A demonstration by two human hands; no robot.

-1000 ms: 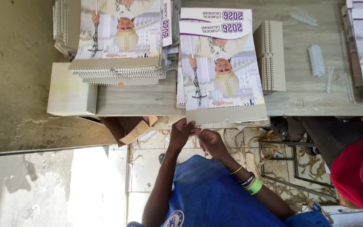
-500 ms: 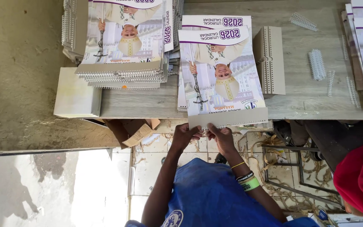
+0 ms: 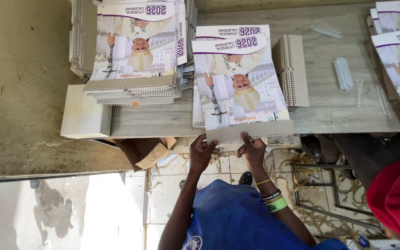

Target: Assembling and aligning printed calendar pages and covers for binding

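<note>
A printed calendar (image 3: 241, 88) lies flat on the wooden counter (image 3: 334, 109), on top of a short pile of the same, its grey card edge (image 3: 251, 131) hanging just over the counter's near side. It looks light and thin, stiff along the card backing but likely to bend or crease in the glossy sheets, so the firm card edge seems the safest place to hold it. The left hand (image 3: 203, 153) has its fingers curled around the card edge's left end. The right hand (image 3: 253, 149) pinches the same edge near its middle, fingers closed on it. A taller stack of bound calendars (image 3: 135, 55) sits to the left, and loose white wire spines (image 3: 343, 73) lie to the right, beside a grey card pile (image 3: 291, 69).
</note>
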